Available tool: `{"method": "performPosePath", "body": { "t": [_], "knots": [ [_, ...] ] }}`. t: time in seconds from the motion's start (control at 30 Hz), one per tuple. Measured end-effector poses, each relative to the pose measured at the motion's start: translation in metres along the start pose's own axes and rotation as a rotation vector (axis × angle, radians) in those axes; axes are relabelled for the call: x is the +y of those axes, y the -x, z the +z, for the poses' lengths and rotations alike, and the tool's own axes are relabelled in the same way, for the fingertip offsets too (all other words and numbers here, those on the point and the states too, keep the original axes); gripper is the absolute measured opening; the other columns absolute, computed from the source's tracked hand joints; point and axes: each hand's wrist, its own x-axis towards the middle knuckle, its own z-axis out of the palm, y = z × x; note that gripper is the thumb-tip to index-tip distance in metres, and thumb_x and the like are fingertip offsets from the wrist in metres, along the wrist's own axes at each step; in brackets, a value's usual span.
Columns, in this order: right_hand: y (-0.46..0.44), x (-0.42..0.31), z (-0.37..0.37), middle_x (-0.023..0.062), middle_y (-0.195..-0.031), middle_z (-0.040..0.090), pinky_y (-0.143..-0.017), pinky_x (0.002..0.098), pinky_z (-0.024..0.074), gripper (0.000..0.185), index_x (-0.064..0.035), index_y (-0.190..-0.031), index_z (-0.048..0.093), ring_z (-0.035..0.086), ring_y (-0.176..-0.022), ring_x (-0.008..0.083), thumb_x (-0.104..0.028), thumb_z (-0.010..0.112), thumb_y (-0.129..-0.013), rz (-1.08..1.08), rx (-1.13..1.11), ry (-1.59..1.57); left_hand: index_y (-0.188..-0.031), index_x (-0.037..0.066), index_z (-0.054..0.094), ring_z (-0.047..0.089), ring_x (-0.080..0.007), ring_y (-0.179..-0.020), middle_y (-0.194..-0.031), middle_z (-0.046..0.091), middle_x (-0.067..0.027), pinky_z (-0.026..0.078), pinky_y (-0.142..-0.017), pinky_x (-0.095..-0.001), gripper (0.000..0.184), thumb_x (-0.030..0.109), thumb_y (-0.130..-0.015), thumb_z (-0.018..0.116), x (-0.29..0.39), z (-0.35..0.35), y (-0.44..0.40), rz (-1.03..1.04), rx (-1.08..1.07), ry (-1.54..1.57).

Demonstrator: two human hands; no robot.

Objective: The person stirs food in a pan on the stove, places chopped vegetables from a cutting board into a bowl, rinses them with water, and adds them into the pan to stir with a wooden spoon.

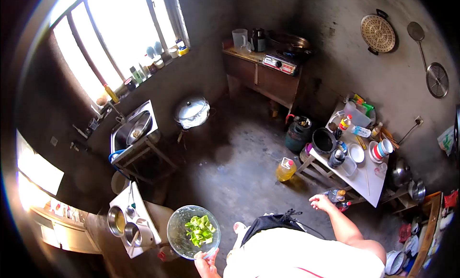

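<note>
My left hand (206, 263) is closed on the near rim of a clear bowl (175, 239), the fingers wrapped over its edge. Chopped green vegetable pieces (200, 230) lie loose inside the bowl. Out to the right, my right hand (320, 202) hangs in the air with its fingers loosely bent and apart, and I see nothing in it. Just beyond that hand, clear plastic bottles (334, 195) stand by the white table (369, 182); touching them cannot be made out.
A small table (148, 220) at left carries metal pots (116, 221). Further off are a sink (115, 134), a lidded pot (192, 112) and a gas stove (280, 63). A yellow oil jug (286, 169) and a gas cylinder (298, 134) stand on the floor.
</note>
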Motion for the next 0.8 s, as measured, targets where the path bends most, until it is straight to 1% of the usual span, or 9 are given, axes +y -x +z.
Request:
{"method": "performPosePath", "body": {
  "t": [0.17, 0.27, 0.4, 0.5, 0.57, 0.6, 0.7, 0.77, 0.8],
  "knots": [
    [-0.008, -0.028, 0.060, 0.0055, -0.079, 0.065, -0.056, 0.0249, 0.0508, 0.021, -0.0028, -0.101, 0.063, 0.061, -0.065, 0.0109, -0.001, 0.059, -0.080, 0.056, 0.034, 0.029, -0.093, -0.002, 0.035, 0.061, -0.0486, -0.071, -0.091, 0.052, -0.0291, 0.060, -0.063, -0.0482, 0.023, -0.002, -0.071, 0.043, 0.062, 0.036, -0.060, 0.044, 0.106, -0.124],
    [-0.014, -0.050, 0.079, 0.0067, -0.080, 0.065, -0.055, 0.0255, 0.0515, 0.022, -0.0026, -0.101, 0.063, 0.063, -0.065, 0.0122, 0.000, 0.056, -0.080, 0.105, 0.052, 0.017, -0.094, -0.003, 0.034, 0.061, -0.0497, -0.071, -0.092, 0.052, -0.0308, 0.061, -0.058, -0.0449, 0.026, -0.002, -0.070, 0.043, 0.088, 0.053, -0.096, 0.018, 0.082, -0.135],
    [-0.041, -0.066, 0.088, 0.0069, -0.078, 0.065, -0.054, 0.0261, 0.0516, 0.022, -0.0026, -0.100, 0.063, 0.062, -0.064, 0.0126, 0.000, 0.050, -0.084, 0.213, 0.051, 0.010, -0.094, -0.003, 0.035, 0.062, -0.0483, -0.071, -0.092, 0.052, -0.0314, 0.061, -0.059, -0.0437, 0.026, -0.002, -0.070, 0.043, 0.104, 0.056, -0.165, -0.057, 0.037, -0.152],
    [-0.078, -0.084, 0.092, 0.0064, -0.076, 0.064, -0.053, 0.0263, 0.0513, 0.023, -0.0024, -0.100, 0.063, 0.061, -0.062, 0.0126, -0.001, 0.045, -0.086, 0.220, 0.064, 0.057, -0.096, -0.004, 0.035, 0.062, -0.0476, -0.074, -0.092, 0.053, -0.0294, 0.060, -0.063, -0.0408, 0.025, 0.000, -0.073, 0.045, 0.117, 0.102, -0.173, -0.005, 0.070, -0.140],
    [-0.105, -0.108, 0.097, 0.0051, -0.072, 0.062, -0.051, 0.0265, 0.0498, 0.023, -0.0040, -0.099, 0.063, 0.057, -0.058, 0.0115, -0.005, 0.043, -0.088, 0.234, 0.109, 0.053, -0.099, -0.003, 0.036, 0.063, -0.0449, -0.077, -0.094, 0.055, -0.0270, 0.059, -0.067, -0.0350, 0.025, 0.004, -0.077, 0.047, 0.128, 0.118, -0.188, -0.017, -0.057, -0.157],
    [-0.116, -0.125, 0.102, 0.0045, -0.071, 0.061, -0.050, 0.0264, 0.0488, 0.023, -0.0050, -0.099, 0.064, 0.056, -0.056, 0.0110, -0.007, 0.044, -0.088, 0.204, 0.119, 0.057, -0.099, -0.003, 0.036, 0.063, -0.0449, -0.077, -0.094, 0.055, -0.0270, 0.059, -0.067, -0.0350, 0.025, 0.004, -0.077, 0.047, 0.134, 0.126, -0.194, -0.021, -0.054, -0.165],
    [-0.145, -0.190, 0.114, 0.0026, -0.067, 0.058, -0.047, 0.0259, 0.0455, 0.021, -0.0070, -0.099, 0.064, 0.053, -0.053, 0.0099, -0.010, 0.045, -0.089, 0.134, 0.127, 0.082, -0.102, 0.000, 0.035, 0.061, -0.0487, -0.079, -0.095, 0.052, -0.0272, 0.059, -0.065, -0.0500, 0.031, -0.003, -0.072, 0.045, 0.147, 0.155, -0.222, -0.074, -0.024, -0.078],
    [-0.169, -0.228, 0.120, 0.0015, -0.067, 0.057, -0.049, 0.0259, 0.0435, 0.021, -0.0069, -0.099, 0.064, 0.053, -0.055, 0.0097, -0.012, 0.047, -0.088, 0.102, 0.101, 0.145, -0.104, -0.001, 0.034, 0.061, -0.0488, -0.080, -0.098, 0.052, -0.0288, 0.060, -0.065, -0.0478, 0.033, -0.002, -0.073, 0.046, 0.153, 0.162, -0.247, -0.145, 0.017, -0.074],
    [-0.180, -0.241, 0.121, 0.0017, -0.067, 0.057, -0.051, 0.0266, 0.0435, 0.021, -0.0065, -0.099, 0.064, 0.053, -0.056, 0.0103, -0.013, 0.047, -0.088, 0.004, 0.112, 0.234, -0.104, -0.002, 0.034, 0.061, -0.0490, -0.080, -0.099, 0.052, -0.0295, 0.060, -0.065, -0.0478, 0.033, -0.002, -0.073, 0.046, 0.153, 0.166, -0.255, -0.101, -0.006, -0.060]
  ]
}}
